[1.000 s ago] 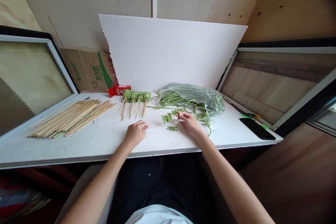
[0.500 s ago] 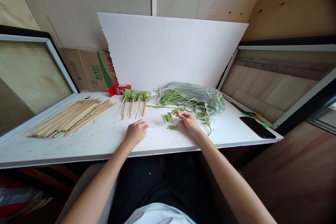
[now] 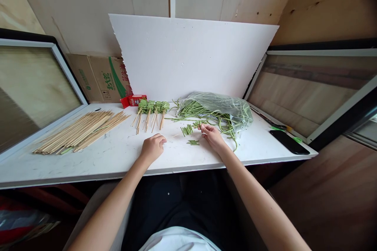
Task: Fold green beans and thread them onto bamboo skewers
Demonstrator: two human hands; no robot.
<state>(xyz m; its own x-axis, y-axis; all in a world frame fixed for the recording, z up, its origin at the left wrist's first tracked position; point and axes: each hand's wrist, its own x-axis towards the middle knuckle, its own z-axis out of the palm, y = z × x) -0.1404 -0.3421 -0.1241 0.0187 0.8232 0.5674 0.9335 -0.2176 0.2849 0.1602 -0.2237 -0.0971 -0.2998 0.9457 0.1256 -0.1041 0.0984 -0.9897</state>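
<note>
My left hand (image 3: pixel 152 148) is closed at the table's front, its fingers curled around the end of a thin wooden skewer (image 3: pixel 176 135) that shows only faintly. In line with the skewer, short cut pieces of green long bean (image 3: pixel 187 130) sit side by side in a row. My right hand (image 3: pixel 210 134) pinches at the far end of this row, thumb and forefinger together on a bean piece that is mostly hidden. A few loose cut bean pieces (image 3: pixel 193 142) lie on the table between my hands. More cut pieces (image 3: pixel 199 124) lie just behind my right fingertips.
Finished bean skewers (image 3: pixel 153 106) lie in bunches by a red box (image 3: pixel 138 100). Bare skewers (image 3: pixel 78 131) are piled at left. A plastic bag of long beans (image 3: pixel 216 110) is behind my right hand. A black phone (image 3: pixel 289 142) and scissors (image 3: pixel 272 124) lie at right; a white board (image 3: pixel 191 59) stands behind.
Both hands stay almost in place. The row of bean pieces has tilted and shifted very slightly to the left, and my right fingers have moved marginally.
</note>
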